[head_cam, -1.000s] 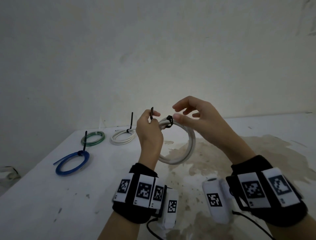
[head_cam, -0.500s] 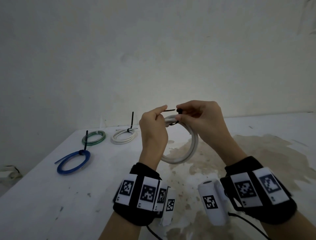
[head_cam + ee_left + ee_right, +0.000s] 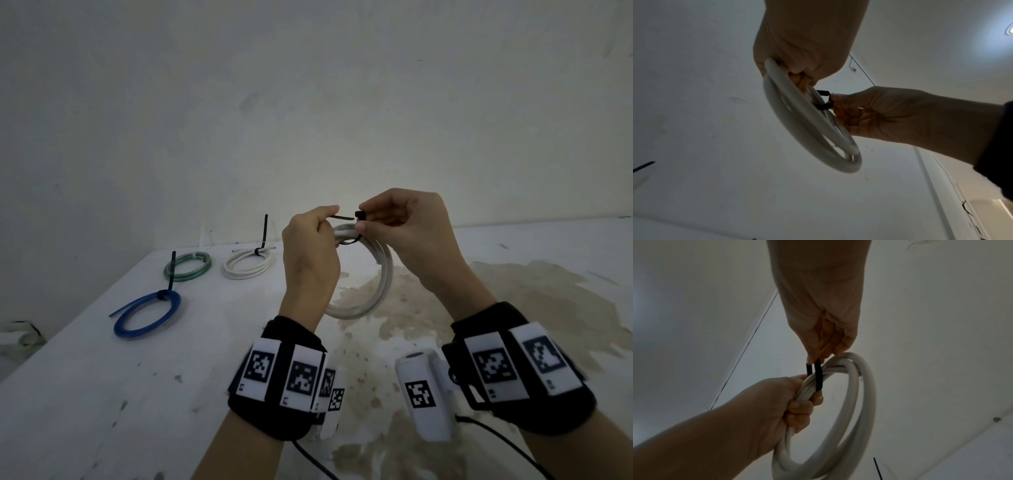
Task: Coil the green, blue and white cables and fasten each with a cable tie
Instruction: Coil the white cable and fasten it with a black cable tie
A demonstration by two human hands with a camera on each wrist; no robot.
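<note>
Nearest, on both forearms: black wrist bands [image 3: 277, 387] carrying white tags printed with black square codes; no readable words. Above them, held up over the stained white table [image 3: 102, 394]: a white cable coil [image 3: 378, 284], standing roughly on edge, its ring hanging downward from the hands. Left hand [image 3: 310, 260] curled around the coil's top strands, thumb and forefinger pinching the thin tail of a black cable tie [image 3: 344, 218]. Tail lying roughly level, its tip pointing right toward the tie's head. Right hand [image 3: 409, 233] closed in a pinch on that head, just beside the tail's tip; whether the tip has entered the head cannot be told. Tie looped around the coil's upper strands.

Farther back on the left of the table: a blue cable coil [image 3: 147, 317] lying flat, one loose end trailing left, a black tie standing up from it. Beyond, near the wall: a green cable coil [image 3: 187, 266] and a smaller white coil [image 3: 248, 265], both flat, the white one's tie tail pointing straight up.
</note>
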